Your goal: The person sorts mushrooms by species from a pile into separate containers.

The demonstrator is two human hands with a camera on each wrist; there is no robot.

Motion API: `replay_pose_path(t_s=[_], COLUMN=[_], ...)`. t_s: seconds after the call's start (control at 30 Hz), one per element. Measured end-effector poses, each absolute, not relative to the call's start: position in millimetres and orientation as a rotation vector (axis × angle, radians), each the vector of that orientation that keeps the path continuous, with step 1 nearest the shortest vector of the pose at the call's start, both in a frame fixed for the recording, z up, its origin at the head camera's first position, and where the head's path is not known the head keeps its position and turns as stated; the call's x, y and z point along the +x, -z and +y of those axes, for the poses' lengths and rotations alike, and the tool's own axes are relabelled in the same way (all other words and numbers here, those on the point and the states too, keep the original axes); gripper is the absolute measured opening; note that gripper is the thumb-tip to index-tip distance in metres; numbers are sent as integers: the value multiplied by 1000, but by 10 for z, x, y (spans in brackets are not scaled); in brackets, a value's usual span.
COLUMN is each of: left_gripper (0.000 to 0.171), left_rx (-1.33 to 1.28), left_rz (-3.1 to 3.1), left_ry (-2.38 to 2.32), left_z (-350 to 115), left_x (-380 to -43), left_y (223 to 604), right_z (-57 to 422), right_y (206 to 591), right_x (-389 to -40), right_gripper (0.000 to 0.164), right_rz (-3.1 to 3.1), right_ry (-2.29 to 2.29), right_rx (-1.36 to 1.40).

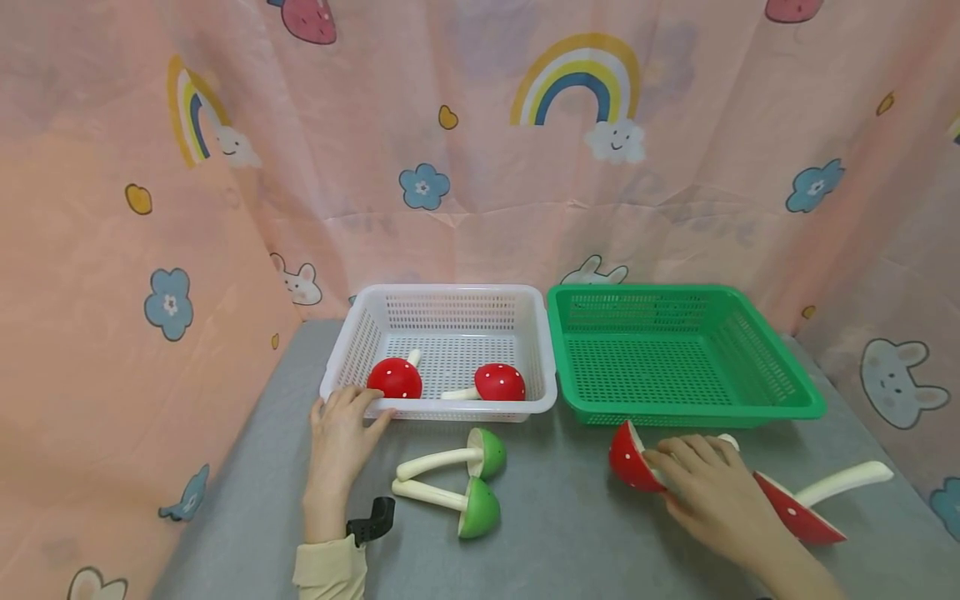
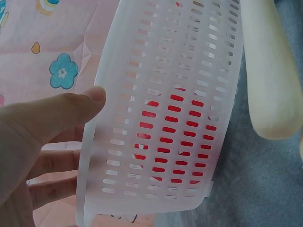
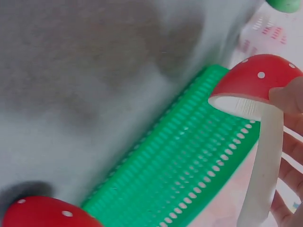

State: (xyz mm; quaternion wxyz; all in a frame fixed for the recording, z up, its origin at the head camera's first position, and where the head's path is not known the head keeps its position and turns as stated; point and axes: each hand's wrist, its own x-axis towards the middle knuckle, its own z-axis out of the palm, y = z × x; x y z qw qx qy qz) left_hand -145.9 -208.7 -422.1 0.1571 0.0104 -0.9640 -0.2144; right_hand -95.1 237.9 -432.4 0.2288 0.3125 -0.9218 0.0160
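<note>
Grey table (image 1: 570, 542), pink curtain (image 1: 487, 175), left hand (image 1: 342, 442) gripping white basket (image 1: 457, 408), right hand (image 1: 708, 496) holding red mushroom (image 1: 630, 461)

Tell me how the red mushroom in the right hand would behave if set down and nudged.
The red mushroom looks stiff: its stem juts straight from the cap. Laid on its side, it would probably roll in an arc, since the domed cap is much wider than the stem. Both parts look smooth, so it may be somewhat slippery.

pink cloth (image 1: 487, 242) w/ rainbows (image 1: 576, 60), blue flwrs (image 1: 424, 187) & bunnies (image 1: 894, 385) hangs behind grey tbl (image 1: 570, 533).
</note>
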Motion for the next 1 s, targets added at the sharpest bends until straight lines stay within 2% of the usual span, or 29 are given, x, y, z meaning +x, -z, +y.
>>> replay_pose_path(t_s=[0.13,0.2,0.3,0.57,0.63,1.0], left_gripper=[34,34,34,34,34,33], left_rx=[35,36,35,27,23,18], left_rz=[-2761,-2761,-2759,-2759,-2762,-2739], left_ry=[614,616,619,616,614,599], left_z=[-2087,-2087,-2086,-2085,-2087,-2089], left_x=[-1455,-1456,-1456,-1452,-1454,-1466], left_y=[4217,4217,4215,4214,4215,4240], right_z=[2333,2303,2249,2054,2000,1704], right_y=[4236,4192,4115,3930,3896,3790], right_x=[-938,-938,-950,-1019,-1047,-1408], right_gripper=[61,42,33,41,56,53], right_rz=[-2544,-2527,-2501,-2462,-2448,-2399], right_ry=[-101,-139,-195,-204,-218,-366], right_rx=[891,912,937,942,945,970])
